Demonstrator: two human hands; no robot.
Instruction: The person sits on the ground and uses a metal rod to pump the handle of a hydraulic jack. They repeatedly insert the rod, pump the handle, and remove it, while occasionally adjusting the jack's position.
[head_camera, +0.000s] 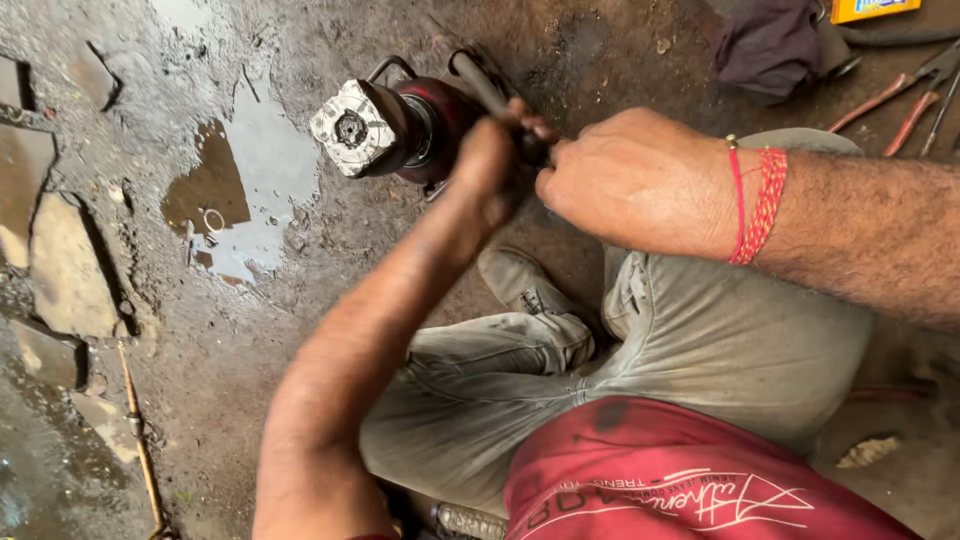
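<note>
Both hands are clamped on one dark metal bar (482, 85), and that's the grip to watch. Left hand (490, 165) is closed around the bar's near end, fist tight, forearm running straight up from the lap. Right hand (640, 180) comes in from the right and is wrapped shut just beside it, knuckles almost touching the left fingers, a red thread band (760, 205) on its wrist.

Follow the bar: its long axis runs up and to the left, away from the hands, and its far end passes behind the round dark-red mechanical part (400, 125). That part lies on its side on the wet floor (200, 330), just up-left of the grip, its pale squarish metal face (350, 125) pointing left. Left hand is the nearer of the two to it, nearly touching the red body. Whether the bar is seated in the part or merely lies against it, I cannot tell.

Out wider: a puddle (255, 170) just left of the part, with a small ring lying in it. Pliers with reddish handles (895, 100) lie at top right, well apart, near a dark cloth (765, 45). Grey trousers (720, 340) fill the foreground below the hands.
</note>
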